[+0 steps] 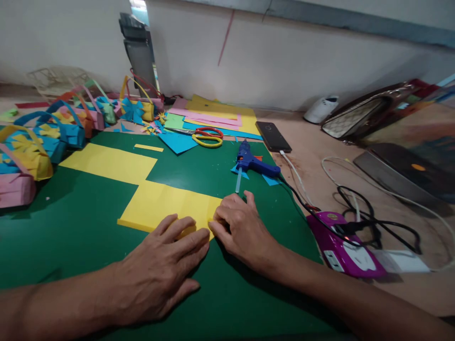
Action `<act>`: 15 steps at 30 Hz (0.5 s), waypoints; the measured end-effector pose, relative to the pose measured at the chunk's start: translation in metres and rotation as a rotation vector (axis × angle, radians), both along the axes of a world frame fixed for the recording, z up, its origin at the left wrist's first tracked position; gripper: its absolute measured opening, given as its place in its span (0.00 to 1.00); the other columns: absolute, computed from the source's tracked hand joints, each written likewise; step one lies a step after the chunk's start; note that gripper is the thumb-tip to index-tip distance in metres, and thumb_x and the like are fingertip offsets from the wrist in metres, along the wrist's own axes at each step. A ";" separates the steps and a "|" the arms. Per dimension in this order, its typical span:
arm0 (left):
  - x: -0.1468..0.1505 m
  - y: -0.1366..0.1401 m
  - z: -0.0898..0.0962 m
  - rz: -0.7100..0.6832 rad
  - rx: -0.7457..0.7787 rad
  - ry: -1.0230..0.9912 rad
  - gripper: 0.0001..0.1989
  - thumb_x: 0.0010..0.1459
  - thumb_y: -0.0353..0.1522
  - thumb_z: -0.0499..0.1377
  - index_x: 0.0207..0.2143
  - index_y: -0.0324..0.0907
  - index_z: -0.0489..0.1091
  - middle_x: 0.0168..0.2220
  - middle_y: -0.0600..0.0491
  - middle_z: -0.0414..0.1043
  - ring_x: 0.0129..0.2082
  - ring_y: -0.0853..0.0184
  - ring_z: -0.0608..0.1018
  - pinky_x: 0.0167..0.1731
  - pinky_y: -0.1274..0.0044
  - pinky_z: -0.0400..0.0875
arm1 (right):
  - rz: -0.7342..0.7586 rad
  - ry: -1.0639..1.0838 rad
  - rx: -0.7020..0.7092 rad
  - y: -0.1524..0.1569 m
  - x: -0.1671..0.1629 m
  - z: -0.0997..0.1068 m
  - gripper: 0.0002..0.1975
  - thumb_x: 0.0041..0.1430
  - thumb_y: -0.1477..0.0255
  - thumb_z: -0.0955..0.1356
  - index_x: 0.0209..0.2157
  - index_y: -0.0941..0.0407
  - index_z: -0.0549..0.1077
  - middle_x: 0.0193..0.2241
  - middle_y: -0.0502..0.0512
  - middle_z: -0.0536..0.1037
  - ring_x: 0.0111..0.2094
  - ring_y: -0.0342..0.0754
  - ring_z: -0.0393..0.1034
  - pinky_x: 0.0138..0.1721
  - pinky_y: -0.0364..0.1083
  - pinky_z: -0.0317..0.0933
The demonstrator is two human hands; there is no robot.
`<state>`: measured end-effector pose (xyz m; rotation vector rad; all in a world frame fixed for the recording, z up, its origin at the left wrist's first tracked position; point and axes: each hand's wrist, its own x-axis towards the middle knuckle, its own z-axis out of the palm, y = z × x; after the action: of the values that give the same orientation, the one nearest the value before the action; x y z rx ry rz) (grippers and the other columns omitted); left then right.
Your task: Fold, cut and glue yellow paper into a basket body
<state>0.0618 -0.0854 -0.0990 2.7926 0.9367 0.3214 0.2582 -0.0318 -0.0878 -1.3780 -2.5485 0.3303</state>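
A yellow sheet of paper [167, 201] lies on the green board [106, 258], with a narrow fold along its near edge. My left hand [163, 270] rests flat with fingers stretched over that near edge. At the sheet's right corner, my right hand [241, 222] has its thumb and fingers pinched on the paper. Just beyond that hand is a blue glue gun [258, 163] with a clear stick in its back. Another yellow sheet [110, 162] and a thin yellow strip [149, 148] lie farther off to the left.
Small paper baskets [66, 125] with handles line the left side. Red-and-yellow-handled scissors [208, 136] lie by stacked coloured paper [220, 113]. A phone [273, 136] is at the back right. Cords run to a magenta power strip [344, 251] on the right.
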 end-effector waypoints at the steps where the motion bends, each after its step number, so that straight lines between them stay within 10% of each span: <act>1: 0.000 0.000 -0.001 -0.001 0.026 0.004 0.19 0.62 0.34 0.52 0.54 0.38 0.60 0.56 0.47 0.63 0.54 0.52 0.59 0.54 0.58 0.53 | -0.001 0.011 -0.002 0.000 0.000 0.000 0.11 0.57 0.75 0.66 0.21 0.57 0.65 0.25 0.50 0.72 0.36 0.48 0.62 0.48 0.56 0.42; 15: 0.000 0.002 -0.001 -0.007 0.045 0.020 0.21 0.61 0.38 0.54 0.54 0.38 0.62 0.56 0.44 0.64 0.55 0.51 0.62 0.55 0.55 0.54 | 0.252 -0.244 0.370 -0.012 0.010 0.003 0.13 0.61 0.80 0.59 0.36 0.56 0.74 0.31 0.56 0.73 0.37 0.51 0.63 0.53 0.62 0.41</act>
<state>0.0618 -0.0838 -0.1005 2.8444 0.9347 0.3174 0.2687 -0.0442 -0.0849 -1.0166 -2.7978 -0.2780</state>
